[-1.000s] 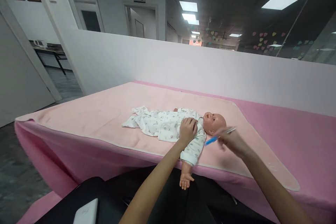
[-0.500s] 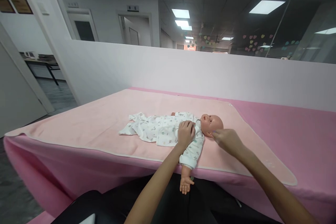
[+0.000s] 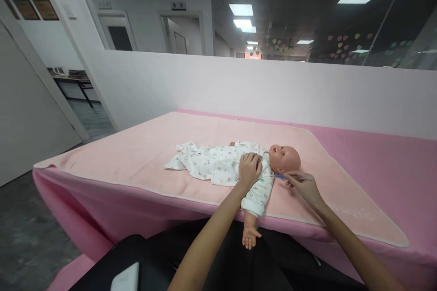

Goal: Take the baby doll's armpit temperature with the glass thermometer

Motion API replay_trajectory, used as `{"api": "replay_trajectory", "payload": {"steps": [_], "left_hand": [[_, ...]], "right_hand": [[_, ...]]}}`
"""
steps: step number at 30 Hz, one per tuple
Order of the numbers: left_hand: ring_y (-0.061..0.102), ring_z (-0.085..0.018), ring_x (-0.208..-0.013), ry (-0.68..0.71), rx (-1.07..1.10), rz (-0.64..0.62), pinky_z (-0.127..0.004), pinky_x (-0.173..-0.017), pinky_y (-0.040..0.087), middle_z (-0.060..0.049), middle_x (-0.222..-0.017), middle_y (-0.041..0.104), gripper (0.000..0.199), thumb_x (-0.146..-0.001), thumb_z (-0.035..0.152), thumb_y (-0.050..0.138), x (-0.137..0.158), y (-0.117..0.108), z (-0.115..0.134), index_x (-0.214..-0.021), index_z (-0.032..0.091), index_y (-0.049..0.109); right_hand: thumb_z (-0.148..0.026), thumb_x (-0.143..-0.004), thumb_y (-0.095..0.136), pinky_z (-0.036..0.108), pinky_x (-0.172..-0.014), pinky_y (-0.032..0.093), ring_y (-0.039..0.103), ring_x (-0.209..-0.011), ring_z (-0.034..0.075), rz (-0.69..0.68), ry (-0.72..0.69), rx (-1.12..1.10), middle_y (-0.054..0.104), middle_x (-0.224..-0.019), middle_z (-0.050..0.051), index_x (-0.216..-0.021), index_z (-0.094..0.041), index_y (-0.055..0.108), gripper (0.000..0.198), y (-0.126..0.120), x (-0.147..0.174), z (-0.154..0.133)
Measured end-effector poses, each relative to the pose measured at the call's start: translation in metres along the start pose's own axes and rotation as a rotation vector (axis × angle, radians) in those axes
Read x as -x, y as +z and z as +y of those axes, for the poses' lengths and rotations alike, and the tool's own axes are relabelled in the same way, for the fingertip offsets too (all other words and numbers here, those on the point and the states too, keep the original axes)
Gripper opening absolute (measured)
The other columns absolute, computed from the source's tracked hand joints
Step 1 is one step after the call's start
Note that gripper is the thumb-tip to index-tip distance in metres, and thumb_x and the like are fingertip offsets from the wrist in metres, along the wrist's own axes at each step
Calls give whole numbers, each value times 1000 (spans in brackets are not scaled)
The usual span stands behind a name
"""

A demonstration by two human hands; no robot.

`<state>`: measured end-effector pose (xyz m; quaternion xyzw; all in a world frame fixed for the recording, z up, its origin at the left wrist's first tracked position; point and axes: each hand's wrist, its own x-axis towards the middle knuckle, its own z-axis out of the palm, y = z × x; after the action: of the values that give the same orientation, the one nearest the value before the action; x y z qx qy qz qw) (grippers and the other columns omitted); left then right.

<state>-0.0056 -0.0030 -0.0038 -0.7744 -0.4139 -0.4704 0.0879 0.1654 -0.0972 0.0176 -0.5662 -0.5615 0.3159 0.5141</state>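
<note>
A baby doll [image 3: 286, 159] lies on its back in a white patterned gown [image 3: 221, 163], head to the right, one arm hanging over the front edge. My left hand [image 3: 250, 168] rests on the doll's chest near the shoulder, fingers laid over the cloth and gripping nothing I can see. Beside the doll's ear, my right hand [image 3: 302, 185] pinches a thin stick with a blue end [image 3: 280, 176]. The blue end points left, close below the ear; whether it touches the doll I cannot tell.
Under the doll a peach mat [image 3: 143, 154] covers much of the pink cloth [image 3: 382, 159] on the table. A low white wall [image 3: 239, 82] with glass above runs along the back. At bottom left, a white flat object [image 3: 125, 278] rests on something black.
The camera view has shifted, so the scene sits further right. My right hand has turned slightly away from the doll's head, and the blue-ended stick now shows. My left hand stays on the chest.
</note>
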Motion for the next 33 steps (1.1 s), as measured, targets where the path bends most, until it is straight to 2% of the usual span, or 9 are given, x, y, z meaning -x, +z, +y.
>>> {"api": "replay_trajectory", "payload": {"steps": [3,8,11,18,23,27,30,33], "left_hand": [[49,-18,-84,0,-2,1,-33,-77,37,-3,-87,58,15,-80,15,44,0,1,0,-88,20,56],[49,-18,-83,-4,0,10,-33,-77,37,-3,-87,59,16,-80,15,44,0,2,-1,-88,20,56],[49,-18,-84,-6,-2,5,-33,-77,37,-3,-87,59,15,-80,15,45,0,2,-1,-88,20,56],[51,-17,-84,-12,11,21,-35,-80,35,-3,-87,60,13,-81,14,44,0,0,1,-85,21,55],[51,-18,-90,2,-10,62,-35,-82,33,-4,-93,60,15,-83,13,41,0,-2,2,-86,20,54],[51,-18,-89,-1,-28,103,-36,-84,32,-3,-90,61,16,-84,13,40,-1,-3,3,-86,21,54],[51,-18,-89,-16,-27,136,-36,-84,32,-4,-90,61,16,-84,15,41,1,-2,2,-87,21,56],[51,-20,-88,-39,-24,180,-38,-82,33,-6,-89,61,18,-83,19,42,4,3,-1,-92,20,57]], "right_hand": [[-42,-70,62,35,-71,52,64,-78,22,7,-132,182,70,-85,7,-80,-18,69,27,-13,-6,17],[-34,-80,50,43,-87,46,60,-97,25,-176,-414,547,67,-99,6,-89,-21,68,24,-23,-5,40],[-30,-82,46,46,-94,40,57,-104,25,-236,-554,705,65,-106,6,-101,-22,64,27,-27,-1,50],[-26,-80,44,47,-95,40,53,-110,24,-268,-603,802,56,-121,8,-121,-22,51,42,-36,8,58],[-28,-78,46,45,-93,42,53,-110,25,-271,-620,818,56,-120,10,-115,-21,57,39,-37,9,52],[-24,-82,43,39,-87,47,57,-102,22,-148,-714,665,64,-107,8,-105,-21,61,30,-15,-8,16],[-22,-82,41,37,-84,47,60,-91,20,-36,-783,508,67,-95,6,-98,-24,63,27,24,-36,-19],[-22,-81,40,38,-87,44,58,-96,21,97,-739,363,65,-98,7,-98,-22,62,28,68,-62,-39]]}}
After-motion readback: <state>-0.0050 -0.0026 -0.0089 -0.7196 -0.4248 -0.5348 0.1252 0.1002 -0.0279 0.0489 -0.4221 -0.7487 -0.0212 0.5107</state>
